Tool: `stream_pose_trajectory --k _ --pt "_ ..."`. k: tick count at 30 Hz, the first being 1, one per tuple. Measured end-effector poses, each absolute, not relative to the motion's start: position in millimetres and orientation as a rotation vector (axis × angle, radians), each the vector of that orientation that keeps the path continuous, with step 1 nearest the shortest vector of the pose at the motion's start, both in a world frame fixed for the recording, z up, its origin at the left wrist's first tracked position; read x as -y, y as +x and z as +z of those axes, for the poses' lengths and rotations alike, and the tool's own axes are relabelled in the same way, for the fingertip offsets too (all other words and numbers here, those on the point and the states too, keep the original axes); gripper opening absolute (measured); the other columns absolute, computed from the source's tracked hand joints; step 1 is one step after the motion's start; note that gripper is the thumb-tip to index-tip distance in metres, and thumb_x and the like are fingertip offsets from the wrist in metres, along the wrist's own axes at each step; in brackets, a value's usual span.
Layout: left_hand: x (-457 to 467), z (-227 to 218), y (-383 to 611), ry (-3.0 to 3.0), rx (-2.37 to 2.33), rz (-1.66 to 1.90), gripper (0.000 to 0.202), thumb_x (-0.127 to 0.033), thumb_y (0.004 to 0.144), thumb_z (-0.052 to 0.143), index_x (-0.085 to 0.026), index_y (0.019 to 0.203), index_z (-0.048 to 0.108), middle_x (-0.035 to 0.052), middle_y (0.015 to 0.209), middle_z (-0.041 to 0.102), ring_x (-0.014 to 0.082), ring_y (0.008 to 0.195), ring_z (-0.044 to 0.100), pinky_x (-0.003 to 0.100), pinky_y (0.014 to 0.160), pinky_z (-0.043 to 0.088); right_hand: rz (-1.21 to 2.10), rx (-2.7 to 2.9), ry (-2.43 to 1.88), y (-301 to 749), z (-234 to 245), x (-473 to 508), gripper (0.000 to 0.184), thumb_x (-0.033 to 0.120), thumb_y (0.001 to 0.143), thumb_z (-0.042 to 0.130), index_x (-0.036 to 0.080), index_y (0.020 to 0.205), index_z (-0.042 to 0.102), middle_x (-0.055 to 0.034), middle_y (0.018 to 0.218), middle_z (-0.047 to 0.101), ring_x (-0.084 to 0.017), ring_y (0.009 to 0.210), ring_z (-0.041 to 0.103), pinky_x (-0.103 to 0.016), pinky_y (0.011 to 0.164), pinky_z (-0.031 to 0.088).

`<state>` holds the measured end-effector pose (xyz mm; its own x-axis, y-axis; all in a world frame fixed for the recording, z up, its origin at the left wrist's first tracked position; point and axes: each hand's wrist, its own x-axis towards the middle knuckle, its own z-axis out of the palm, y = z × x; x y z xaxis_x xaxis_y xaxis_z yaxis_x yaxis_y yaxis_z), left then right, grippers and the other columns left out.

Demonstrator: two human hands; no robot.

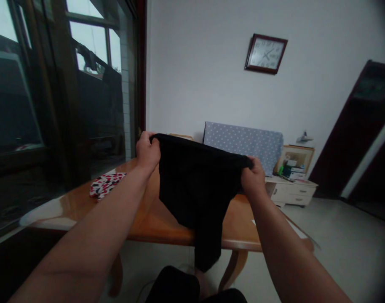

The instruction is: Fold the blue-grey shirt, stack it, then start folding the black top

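Note:
A black garment hangs stretched between my two hands in the head view. My left hand is closed round its upper left corner, thumb toward me. At the upper right corner, my right hand grips the cloth the same way. The top edge is pulled nearly straight and slopes down to the right. Below, the cloth narrows to a strip that hangs past the near edge of the wooden table. Whether it is trousers or a top, I cannot tell. A red, black and white patterned cloth lies on the table, left of my left forearm.
Behind the table, a blue-grey dotted cover drapes over something by the wall. A low white cabinet with drawers stands to its right. Windows line the left side, and a clock hangs on the wall.

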<state>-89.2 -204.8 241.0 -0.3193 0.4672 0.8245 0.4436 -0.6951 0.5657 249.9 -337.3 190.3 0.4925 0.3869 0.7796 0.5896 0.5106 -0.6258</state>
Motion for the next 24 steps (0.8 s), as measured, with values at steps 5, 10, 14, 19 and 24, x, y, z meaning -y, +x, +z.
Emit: stream_pose_trajectory --k 5,10,14,19,24 --pt "237 271 -114 1.934 -1.187 2.464 0.022 -0.015 0.090 0.050 -0.021 0.109 0.059 0.0063 0.113 0.064 0.0206 0.111 0.058 0.039 0.101 0.044 -0.375 1.210 -1.005 227 219 351 0.033 0.030 0.082 0.055 0.022 0.112 0.063 -0.0035 0.108 0.066 -0.020 0.098 0.059 -0.036 0.093 0.044" --pt "248 235 -130 2.103 -1.306 2.256 0.025 -0.014 0.086 0.049 -0.020 0.108 0.058 0.0068 0.113 0.061 0.0232 0.114 0.055 0.040 0.105 0.042 -0.326 1.218 -1.196 217 193 371 0.034 0.033 0.081 0.056 0.022 0.112 0.064 -0.0041 0.105 0.069 -0.022 0.095 0.061 -0.036 0.090 0.045" --pt "258 177 -148 2.350 -1.458 1.700 0.034 -0.014 0.076 0.053 -0.019 0.108 0.060 0.0087 0.112 0.060 0.0264 0.113 0.054 0.042 0.105 0.041 -0.080 1.278 -1.395 221 140 394 0.033 0.037 0.081 0.056 0.021 0.108 0.065 -0.0045 0.094 0.070 -0.022 0.086 0.063 -0.033 0.080 0.047" --pt "301 124 -175 2.348 -1.240 0.826 0.020 -0.021 0.068 0.059 -0.023 0.085 0.070 0.0051 0.097 0.068 0.0265 0.103 0.060 0.038 0.100 0.045 0.389 1.492 -1.478 231 82 438 0.026 0.031 0.077 0.057 0.023 0.100 0.066 -0.0034 0.096 0.069 -0.022 0.089 0.064 -0.031 0.078 0.049" --pt "357 139 -186 2.007 -0.978 0.450 0.018 -0.032 0.070 0.066 -0.027 0.086 0.074 0.0010 0.089 0.071 0.0239 0.088 0.066 0.031 0.076 0.052 0.912 1.567 -1.347 231 99 477 0.018 0.037 0.080 0.067 0.022 0.089 0.063 -0.0014 0.085 0.063 -0.018 0.076 0.058 -0.027 0.069 0.047"
